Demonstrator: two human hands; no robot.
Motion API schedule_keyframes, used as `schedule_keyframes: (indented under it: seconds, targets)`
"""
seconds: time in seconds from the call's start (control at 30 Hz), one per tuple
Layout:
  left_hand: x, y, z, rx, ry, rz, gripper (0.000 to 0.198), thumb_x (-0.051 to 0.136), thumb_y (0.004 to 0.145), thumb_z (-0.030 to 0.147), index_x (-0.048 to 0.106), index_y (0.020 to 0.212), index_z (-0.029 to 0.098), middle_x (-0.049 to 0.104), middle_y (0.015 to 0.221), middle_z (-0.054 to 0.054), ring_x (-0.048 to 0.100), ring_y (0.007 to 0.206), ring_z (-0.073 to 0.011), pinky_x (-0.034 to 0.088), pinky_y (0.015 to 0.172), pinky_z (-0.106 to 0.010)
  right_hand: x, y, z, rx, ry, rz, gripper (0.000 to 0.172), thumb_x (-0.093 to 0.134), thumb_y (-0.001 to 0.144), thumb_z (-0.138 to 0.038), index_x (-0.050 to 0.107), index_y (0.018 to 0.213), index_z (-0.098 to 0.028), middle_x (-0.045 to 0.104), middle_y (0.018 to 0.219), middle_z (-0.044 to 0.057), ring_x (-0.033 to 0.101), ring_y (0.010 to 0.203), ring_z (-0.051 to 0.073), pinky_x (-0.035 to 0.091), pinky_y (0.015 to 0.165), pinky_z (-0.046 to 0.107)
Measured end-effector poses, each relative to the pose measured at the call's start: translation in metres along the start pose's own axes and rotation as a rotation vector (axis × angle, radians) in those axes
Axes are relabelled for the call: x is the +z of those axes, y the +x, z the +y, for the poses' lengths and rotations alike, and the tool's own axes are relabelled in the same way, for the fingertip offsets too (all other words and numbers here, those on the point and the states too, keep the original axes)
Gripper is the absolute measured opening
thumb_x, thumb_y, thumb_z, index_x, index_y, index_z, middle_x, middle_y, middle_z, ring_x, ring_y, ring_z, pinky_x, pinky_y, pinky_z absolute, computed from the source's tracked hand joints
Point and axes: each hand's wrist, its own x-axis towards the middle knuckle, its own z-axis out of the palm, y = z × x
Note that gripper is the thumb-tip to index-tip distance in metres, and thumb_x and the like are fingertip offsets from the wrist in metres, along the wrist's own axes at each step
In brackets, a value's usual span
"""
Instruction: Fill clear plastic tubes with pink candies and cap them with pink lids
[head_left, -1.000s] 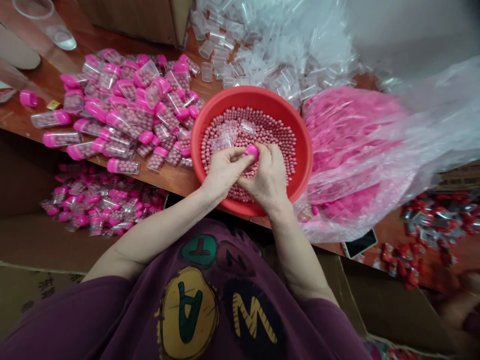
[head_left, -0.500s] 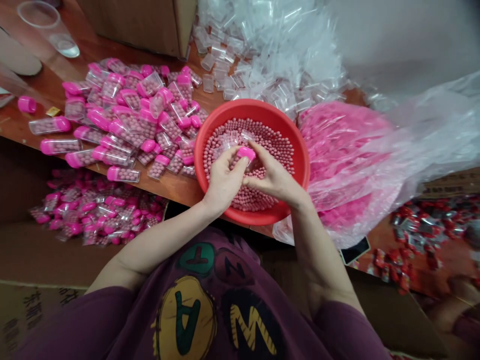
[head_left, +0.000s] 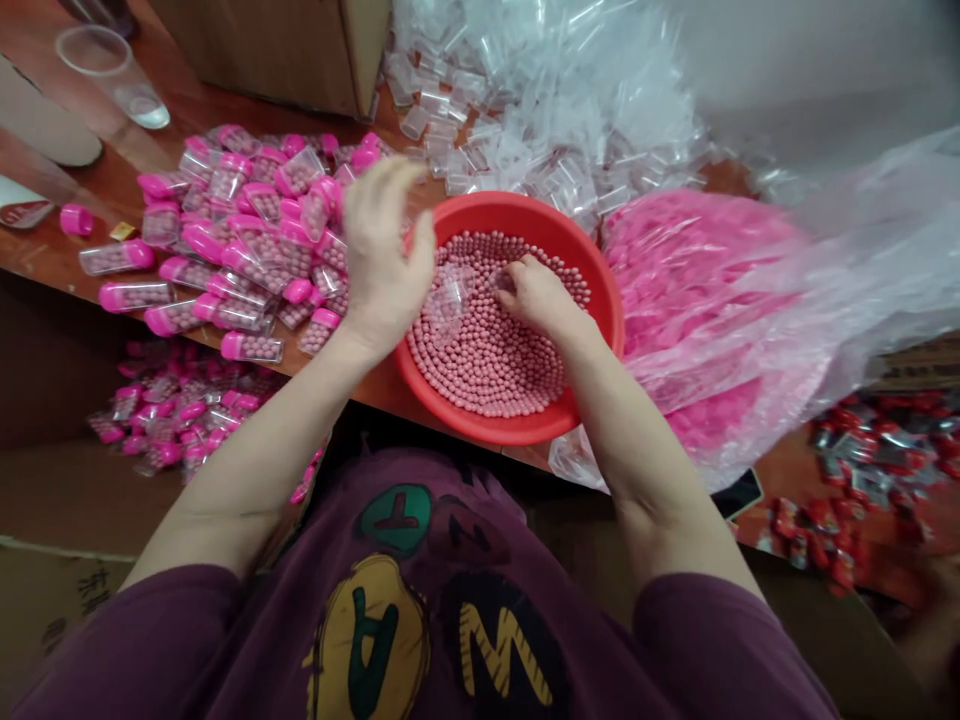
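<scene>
A red bowl [head_left: 596, 385] holds many small pink beads [head_left: 495, 365]. Several clear plastic bottles [head_left: 450, 295] lie on the beads at the bowl's left side. My right hand [head_left: 541, 298] reaches into the bowl, its fingers closed on what looks like a clear bottle, mostly hidden by the fingers. Over the bowl's left rim, my left hand [head_left: 386, 255] is raised and blurred, thumb and fingers apart, with nothing visible in it. Beside it spreads a heap of bead-filled bottles with pink caps [head_left: 259, 235].
Empty clear bottles [head_left: 540, 150] are piled behind the bowl. A plastic bag of pink caps [head_left: 697, 300] lies right. More filled bottles [head_left: 180, 410] sit in a carton below the table. A cardboard box [head_left: 277, 55], a clear cup [head_left: 112, 75] and red-capped items [head_left: 825, 535] are around.
The pink-capped bottle has left my hands. My left hand has moved up and left toward the heap and opened; my right hand has stayed in the bowl, now lower among the beads.
</scene>
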Motion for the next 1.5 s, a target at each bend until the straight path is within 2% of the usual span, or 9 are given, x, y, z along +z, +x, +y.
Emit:
schedule_keyframes:
  seconds: [0.23,0.43,0.53,0.73,0.83,0.97,1.2,1.33,1.5]
  targets:
    - [0.088,-0.019,0.018,-0.018,-0.07,-0.626,0.015,0.069,0.082,0.01,0.077,0.08,0.022,0.075,0.087,-0.009,0.07,0.118,-0.0319,0.047,0.12,-0.044,-0.002,-0.038,0.008,0.05,-0.167,-0.11,0.038,0.051,0.1,-0.009,0.076,0.128,-0.002,0.074,0.131,0.029,0.075,0.112,0.037,0.059,0.095,0.045]
    - [0.113,-0.019,0.042,-0.014,0.553,-1.092,0.037,0.06,0.076,-0.003,0.08,0.105,0.007,0.079,0.1,-0.015,0.074,0.113,-0.0296,0.052,0.1,-0.03,-0.01,-0.069,0.009,0.049,-0.235,-0.074,0.048,0.034,0.105,-0.009,0.072,0.132,0.003,0.07,0.135,0.032,0.068,0.126,0.044,0.051,0.104,0.054]
    - [0.124,-0.025,0.049,-0.049,0.53,-1.112,0.035,0.064,0.072,-0.003,0.078,0.1,0.009,0.077,0.095,-0.01,0.072,0.104,-0.0265,0.051,0.093,-0.028,-0.011,-0.087,0.019,-0.012,-0.21,0.056,0.043,0.038,0.106,-0.012,0.073,0.127,-0.001,0.071,0.13,0.03,0.064,0.124,0.041,0.048,0.105,0.056]
    - [0.131,-0.043,0.047,-0.452,-0.162,-1.072,0.014,0.074,0.074,0.004,0.067,0.075,0.016,0.065,0.072,0.002,0.059,0.073,-0.0142,0.05,0.08,-0.028,-0.011,-0.118,0.031,-0.151,-0.082,0.256,0.044,0.046,0.107,-0.017,0.062,0.147,-0.014,0.072,0.133,0.02,0.061,0.126,0.036,0.046,0.111,0.056]
    - [0.123,-0.041,0.047,-0.517,-0.094,-1.022,0.014,0.081,0.076,0.011,0.069,0.071,0.017,0.062,0.065,0.002,0.054,0.068,-0.0142,0.047,0.077,-0.03,-0.011,-0.129,0.043,-0.143,0.041,0.391,0.048,0.055,0.105,-0.023,0.058,0.153,-0.018,0.066,0.148,0.019,0.059,0.135,0.037,0.049,0.112,0.055]
    - [0.116,-0.033,0.045,-0.383,0.334,-1.037,0.025,0.079,0.079,0.014,0.065,0.06,0.018,0.05,0.057,0.003,0.047,0.064,-0.0148,0.042,0.075,-0.03,-0.007,-0.156,0.064,-0.072,0.282,0.579,0.034,0.058,0.106,-0.032,0.068,0.137,-0.022,0.074,0.133,0.014,0.07,0.118,0.031,0.057,0.107,0.053]
    - [0.128,-0.039,0.039,0.079,0.684,-1.161,0.004,0.077,0.076,0.017,0.073,0.076,0.017,0.069,0.075,-0.006,0.069,0.091,-0.0276,0.05,0.088,-0.033,0.039,-0.242,0.094,0.349,0.665,0.942,0.027,0.06,0.106,-0.045,0.075,0.117,-0.025,0.08,0.102,0.006,0.076,0.086,0.02,0.065,0.085,0.041]
    - [0.142,-0.042,0.027,0.144,0.695,-1.231,0.004,0.073,0.078,0.016,0.077,0.078,0.016,0.072,0.078,-0.009,0.072,0.09,-0.0304,0.052,0.089,-0.038,0.074,-0.271,0.104,0.547,0.862,0.868,0.026,0.061,0.102,-0.042,0.074,0.113,-0.023,0.078,0.091,0.003,0.073,0.071,0.017,0.063,0.071,0.034]
    - [0.161,-0.061,0.026,0.321,0.737,-1.213,0.027,0.062,0.079,0.01,0.083,0.097,0.01,0.079,0.104,-0.018,0.074,0.103,-0.0327,0.055,0.096,-0.039,0.106,-0.267,0.113,0.566,0.639,0.75,0.026,0.055,0.1,-0.032,0.077,0.11,-0.02,0.079,0.1,0.011,0.074,0.088,0.022,0.064,0.089,0.043]
